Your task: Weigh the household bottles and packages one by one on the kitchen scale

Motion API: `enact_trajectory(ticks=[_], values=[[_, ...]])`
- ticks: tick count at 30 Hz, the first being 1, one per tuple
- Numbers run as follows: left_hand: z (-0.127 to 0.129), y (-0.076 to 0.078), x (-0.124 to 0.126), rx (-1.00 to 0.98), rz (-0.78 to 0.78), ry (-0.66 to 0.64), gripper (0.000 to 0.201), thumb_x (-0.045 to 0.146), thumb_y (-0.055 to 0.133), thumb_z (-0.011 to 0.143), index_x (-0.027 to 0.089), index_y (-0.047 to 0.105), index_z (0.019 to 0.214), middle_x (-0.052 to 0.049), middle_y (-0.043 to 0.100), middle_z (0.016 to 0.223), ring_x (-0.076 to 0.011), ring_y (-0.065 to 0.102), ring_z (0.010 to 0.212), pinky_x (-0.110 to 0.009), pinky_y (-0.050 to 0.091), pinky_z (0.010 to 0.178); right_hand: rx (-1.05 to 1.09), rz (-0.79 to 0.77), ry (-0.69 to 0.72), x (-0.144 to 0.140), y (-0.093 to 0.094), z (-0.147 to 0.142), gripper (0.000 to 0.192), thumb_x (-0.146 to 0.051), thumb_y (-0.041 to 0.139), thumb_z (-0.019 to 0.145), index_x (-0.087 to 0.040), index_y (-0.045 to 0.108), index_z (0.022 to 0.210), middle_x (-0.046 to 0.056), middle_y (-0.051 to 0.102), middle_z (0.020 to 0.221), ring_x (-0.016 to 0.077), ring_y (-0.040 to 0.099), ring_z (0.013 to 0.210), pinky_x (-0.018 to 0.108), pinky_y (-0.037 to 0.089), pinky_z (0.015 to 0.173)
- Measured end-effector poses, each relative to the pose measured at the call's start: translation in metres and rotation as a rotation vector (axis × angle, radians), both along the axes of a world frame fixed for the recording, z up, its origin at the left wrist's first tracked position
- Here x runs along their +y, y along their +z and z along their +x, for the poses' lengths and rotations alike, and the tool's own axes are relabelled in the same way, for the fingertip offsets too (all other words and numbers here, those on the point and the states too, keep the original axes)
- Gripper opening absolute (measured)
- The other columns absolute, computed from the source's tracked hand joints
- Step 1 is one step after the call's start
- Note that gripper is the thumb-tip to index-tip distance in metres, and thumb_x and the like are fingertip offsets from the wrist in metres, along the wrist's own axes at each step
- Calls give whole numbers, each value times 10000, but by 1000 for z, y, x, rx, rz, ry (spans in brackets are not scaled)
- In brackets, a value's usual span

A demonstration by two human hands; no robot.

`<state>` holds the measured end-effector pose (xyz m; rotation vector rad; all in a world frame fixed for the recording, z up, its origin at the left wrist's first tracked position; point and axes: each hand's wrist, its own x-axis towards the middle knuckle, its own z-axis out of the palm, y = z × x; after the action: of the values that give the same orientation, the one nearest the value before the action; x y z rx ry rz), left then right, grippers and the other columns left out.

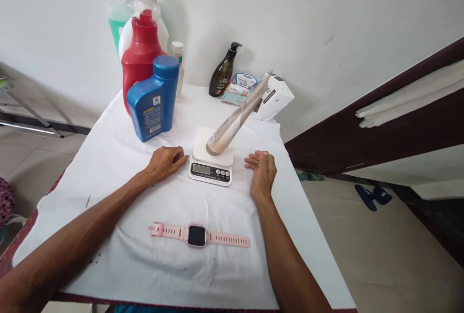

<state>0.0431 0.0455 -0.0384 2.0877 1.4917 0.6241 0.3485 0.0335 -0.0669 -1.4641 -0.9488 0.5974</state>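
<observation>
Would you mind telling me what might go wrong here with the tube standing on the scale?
The tube stands cap-down on the scale and leans far toward the white box; neither hand holds it, so it may topple. The left hand lies against the scale's edge and could disturb the reading. The watch lies between the forearms, where a sweep could drag it.

White kitchen scale (211, 161) sits mid-table on white cloth, display facing person. Beige tube (237, 118) stands cap-down on platform, tilted, crimped end up toward far right.
</observation>
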Motion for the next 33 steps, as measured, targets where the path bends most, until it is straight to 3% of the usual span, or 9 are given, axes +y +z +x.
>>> enact_trajectory(ticks=[5,17,22,25,28,31,33], values=[[1,0,1,-5,-11,14,349,435,525,938,216,470,671,26,491,583,-129,406,556,-290,284,602,-79,2,65,0,4,1,607,-766,448,995,-191,643,986,56,708,904,183,686,793,327,527,716],[3,2,0,-24,-14,19,351,427,542,940,208,491,669,31,489,573,-118,391,549,-287,294,590,-102,-36,118,-2,6,3,601,-755,459,1007,-196,664,925,42,701,848,173,650,744,322,505,711],[-1,5,-3,-154,-29,34,403,499,549,963,204,499,693,34,496,602,-112,409,569,-273,321,590,-89,-25,96,2,2,3,606,-758,466,997,-192,669,916,42,698,830,173,640,721,320,499,687],[2,19,-6,-285,3,105,387,557,611,943,198,575,803,21,569,681,-123,484,605,-262,385,587,-66,-23,82,4,4,2,618,-770,476,984,-192,672,890,41,689,792,178,620,688,326,494,666],[15,42,-4,-326,115,124,417,541,739,879,195,642,1091,-45,691,956,-163,625,755,-283,494,648,-31,-22,99,5,9,1,632,-791,487,967,-198,672,855,45,685,763,186,613,670,333,499,654],[37,68,8,-283,241,21,779,530,870,772,220,550,1411,-138,661,1308,-252,684,1051,-388,580,862,-2,-16,100,5,14,0,654,-820,475,952,-206,664,831,49,681,744,194,610,659,336,496,638],[53,83,21,-251,254,-71,958,519,922,707,225,483,1506,-173,605,1440,-311,647,1224,-468,561,1009,3,-10,101,4,15,1,664,-831,452,950,-212,655,823,51,679,737,200,609,655,342,494,643]])
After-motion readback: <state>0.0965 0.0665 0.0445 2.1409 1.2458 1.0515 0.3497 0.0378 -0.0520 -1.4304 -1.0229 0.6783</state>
